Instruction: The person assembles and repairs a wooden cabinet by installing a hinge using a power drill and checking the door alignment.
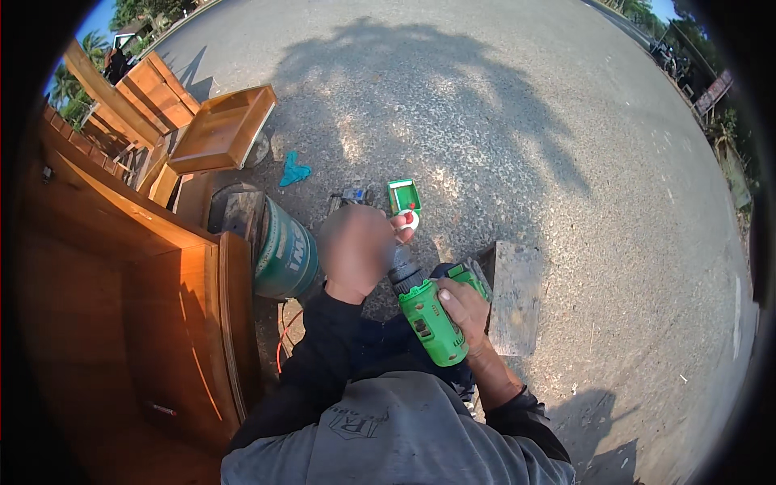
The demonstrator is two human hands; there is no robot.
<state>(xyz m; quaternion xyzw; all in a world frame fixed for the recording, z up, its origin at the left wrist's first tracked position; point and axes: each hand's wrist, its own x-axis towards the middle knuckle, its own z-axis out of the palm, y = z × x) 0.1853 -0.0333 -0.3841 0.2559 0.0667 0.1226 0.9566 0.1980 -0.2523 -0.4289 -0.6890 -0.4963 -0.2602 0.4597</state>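
A green cordless drill is gripped in my right hand, its dark chuck angled forward and toward my left hand. Most of that left hand is smeared by a blur, but its fingertips show closed at a small round white-and-red piece. This piece sits just beyond the chuck; I cannot make out its kind, nor whether a bit touches it. Directly behind it, a small open green box with a white inner side lies on the pavement.
An orange-brown wooden cabinet fills the left side. Beyond it is a shallow wooden drawer. A green drum stands left of my hand. A teal cloth lies on the pavement, and a weathered wooden block is at right.
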